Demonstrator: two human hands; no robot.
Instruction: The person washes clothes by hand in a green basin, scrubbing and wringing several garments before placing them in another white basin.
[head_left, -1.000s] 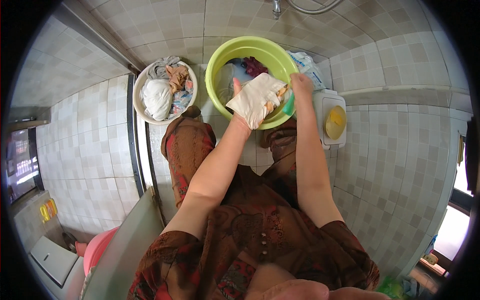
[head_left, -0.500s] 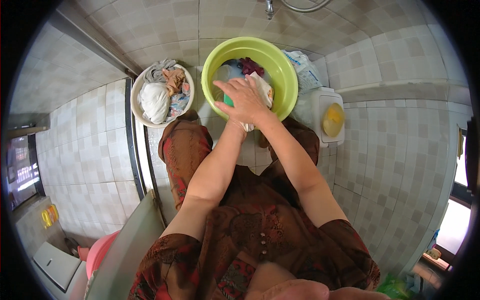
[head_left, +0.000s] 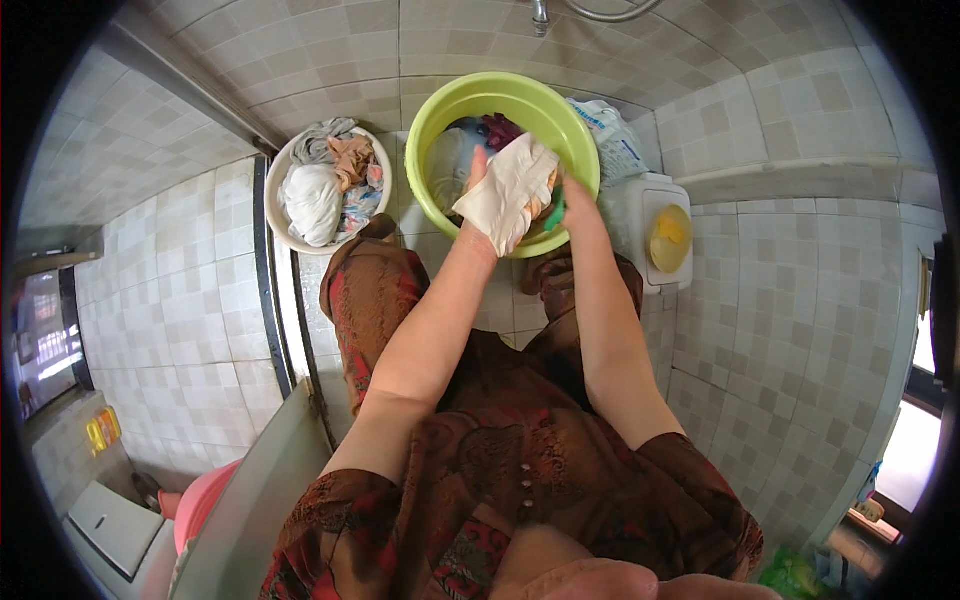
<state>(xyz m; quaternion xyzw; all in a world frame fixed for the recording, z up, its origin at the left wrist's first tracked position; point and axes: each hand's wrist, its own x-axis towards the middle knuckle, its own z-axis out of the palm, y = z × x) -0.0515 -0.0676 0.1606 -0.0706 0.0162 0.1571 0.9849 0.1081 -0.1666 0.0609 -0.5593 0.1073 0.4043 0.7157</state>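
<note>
Over the near side of a lime-green basin (head_left: 420, 185), my left hand (head_left: 479, 167) holds up a cream cloth (head_left: 515, 185) with an orange-brown pattern along its right edge. The cloth drapes over the palm and hides most of the fingers. My right hand (head_left: 581, 207) is just right of the cloth, at the basin's near right rim, its fingers closed around a small green object (head_left: 556, 213) whose kind I cannot make out. Cloudy water and a dark maroon cloth (head_left: 503, 130) lie in the basin.
A white basin (head_left: 273, 205) of crumpled laundry stands left of the green one. At its right are a printed plastic bag (head_left: 612, 140) and a white stool-like box (head_left: 655, 280) carrying a yellow bowl (head_left: 664, 252). A metal tap (head_left: 540, 18) is on the wall behind.
My right hand has moved off the cloth, right and slightly down, carrying the green object. The cream cloth, covered before by the right hand, now shows spread over my left hand.
</note>
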